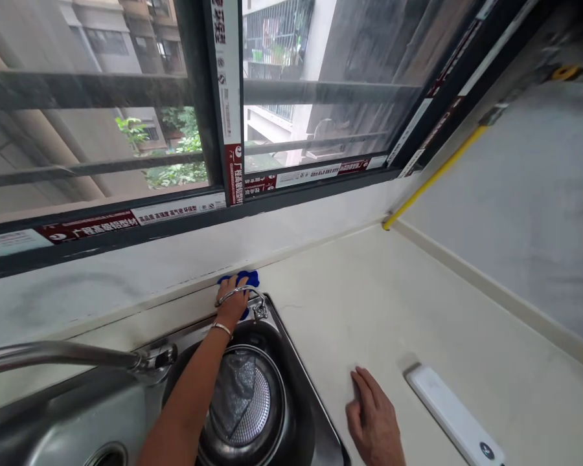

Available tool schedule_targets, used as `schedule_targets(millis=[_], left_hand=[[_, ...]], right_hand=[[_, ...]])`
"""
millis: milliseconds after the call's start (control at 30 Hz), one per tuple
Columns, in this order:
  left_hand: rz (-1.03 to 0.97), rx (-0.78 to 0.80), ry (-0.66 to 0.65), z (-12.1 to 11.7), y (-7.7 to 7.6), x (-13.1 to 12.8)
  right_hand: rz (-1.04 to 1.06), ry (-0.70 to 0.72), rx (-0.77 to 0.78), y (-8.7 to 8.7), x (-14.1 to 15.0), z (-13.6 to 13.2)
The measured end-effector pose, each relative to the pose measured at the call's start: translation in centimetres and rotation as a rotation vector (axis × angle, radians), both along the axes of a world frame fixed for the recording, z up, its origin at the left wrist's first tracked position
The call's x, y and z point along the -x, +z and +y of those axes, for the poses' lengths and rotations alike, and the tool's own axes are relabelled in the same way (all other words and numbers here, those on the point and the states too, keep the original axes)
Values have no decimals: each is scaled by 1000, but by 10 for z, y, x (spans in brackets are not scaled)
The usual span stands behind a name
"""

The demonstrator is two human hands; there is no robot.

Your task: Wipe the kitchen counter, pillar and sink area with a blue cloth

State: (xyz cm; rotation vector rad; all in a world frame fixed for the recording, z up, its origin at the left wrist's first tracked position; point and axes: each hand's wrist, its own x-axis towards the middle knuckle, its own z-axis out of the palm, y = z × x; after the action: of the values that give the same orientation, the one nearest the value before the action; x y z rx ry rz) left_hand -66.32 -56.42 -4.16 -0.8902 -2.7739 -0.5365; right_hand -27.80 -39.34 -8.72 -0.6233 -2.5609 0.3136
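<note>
My left hand (233, 304), with a bracelet at the wrist, reaches across the sink to its back corner. Its fingers press a blue cloth (250, 278) against the rear edge of the counter. A thin curved chrome spout (245, 288) arches over that hand and hides part of it. Resting on the pale countertop (320, 304), right of the sink, my right hand (373, 414) has its fingers stretched out and holds nothing. Inside the sink bowl sits a round metal strainer basin (260, 414) with a grey mesh cloth (233, 388) lying in it.
A large chrome faucet (63, 355) extends over the left sink basin (92, 414). A long white device (451, 411) lies on the counter at right. Behind stands a dark-framed window (291, 191) with labelled strips. A yellow pipe (434, 178) meets the counter's back corner.
</note>
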Motion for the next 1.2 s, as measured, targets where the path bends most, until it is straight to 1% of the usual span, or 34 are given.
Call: schedule_targets(millis=[133,233,333,400,467,533,600,700,767,833,967,1067,1200], left_hand=[[-20,-17,-110,31,-5,11],[-33,-31,-149,37,-7,13],[-36,-29,-180,24,-8,9],[-34,-20,-177,5,-7,4],[-30,-13,-146,-18,-5,-2],[-19,9,-84,-42,-2,-11],[-4,70,8,-63,2,-21],[4,187,146,-84,8,-39],[-10,224,197,-90,14,-48],[-35,235,230,-91,19,-54],[-60,234,252,-86,30,-54],[-66,234,241,-85,33,-51],[-81,226,209,-76,32,-48]], right_hand=[[15,-8,-19,0,0,1],[30,-4,-34,-3,0,2],[46,0,-42,-5,0,3],[59,0,-46,-7,0,4],[72,5,-45,-8,1,4],[85,13,-31,-8,2,4],[96,17,-10,-8,3,4],[106,19,-3,-8,5,3],[111,20,-13,-9,6,2],[116,18,-20,-10,6,2],[114,25,-35,-11,6,2],[106,20,-46,-10,6,2],[79,7,-40,-6,6,2]])
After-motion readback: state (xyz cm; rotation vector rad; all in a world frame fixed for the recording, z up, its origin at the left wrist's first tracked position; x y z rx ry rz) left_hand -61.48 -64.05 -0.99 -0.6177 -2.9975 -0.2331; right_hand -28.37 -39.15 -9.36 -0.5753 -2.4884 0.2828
